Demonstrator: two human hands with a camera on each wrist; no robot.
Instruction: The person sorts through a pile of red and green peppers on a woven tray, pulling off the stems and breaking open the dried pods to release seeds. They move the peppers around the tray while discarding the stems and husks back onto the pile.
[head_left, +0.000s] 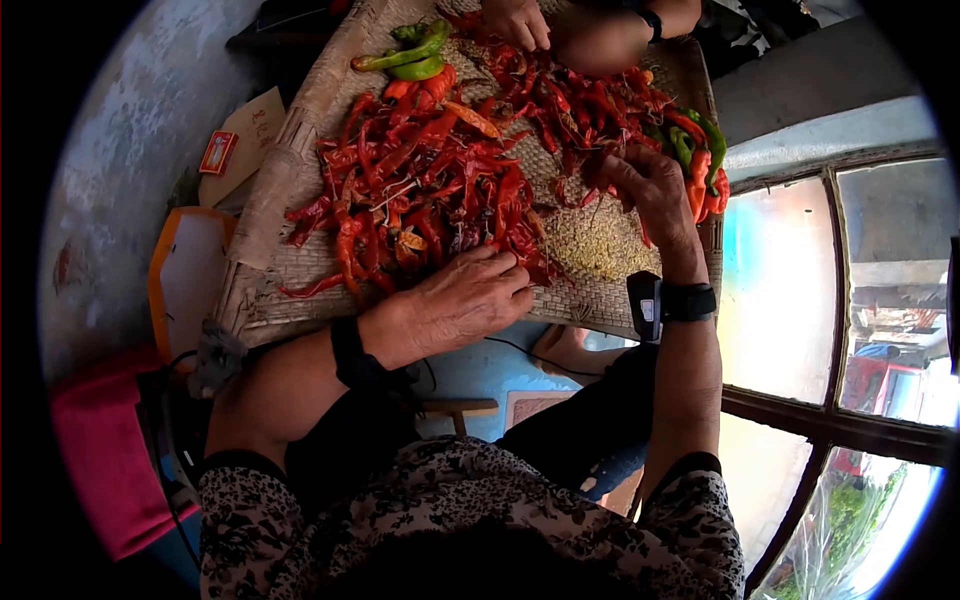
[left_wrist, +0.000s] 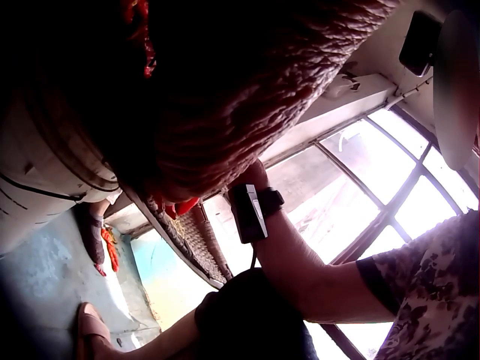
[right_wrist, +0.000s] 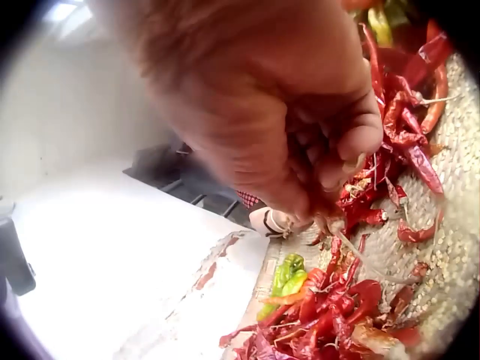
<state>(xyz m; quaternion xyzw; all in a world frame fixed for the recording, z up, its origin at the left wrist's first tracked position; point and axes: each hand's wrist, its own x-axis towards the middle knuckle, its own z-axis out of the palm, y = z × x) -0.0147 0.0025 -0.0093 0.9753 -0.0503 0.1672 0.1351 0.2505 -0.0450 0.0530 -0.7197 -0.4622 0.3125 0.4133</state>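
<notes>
In the head view a large pile of red dried chilies (head_left: 400, 170) lies on a woven tray (head_left: 290, 290). My left hand (head_left: 450, 300) rests at the pile's near edge, back upward and fingers bent; its fingertips are hidden among chilies, and the left wrist view is too dark to show them. My right hand (head_left: 655, 195) is over the tray's right part, above loose yellow seeds (head_left: 600, 240). In the right wrist view the same right hand (right_wrist: 322, 187) has curled fingers and pinches a small dried chili, largely hidden, by a thin pale stem.
Another person's hand (head_left: 517, 22) is at the tray's far side, by more red chilies (head_left: 580, 105). Green peppers (head_left: 415, 55) lie at the far left, and red and green ones (head_left: 700, 170) at the right edge. A window (head_left: 785, 290) stands at the right.
</notes>
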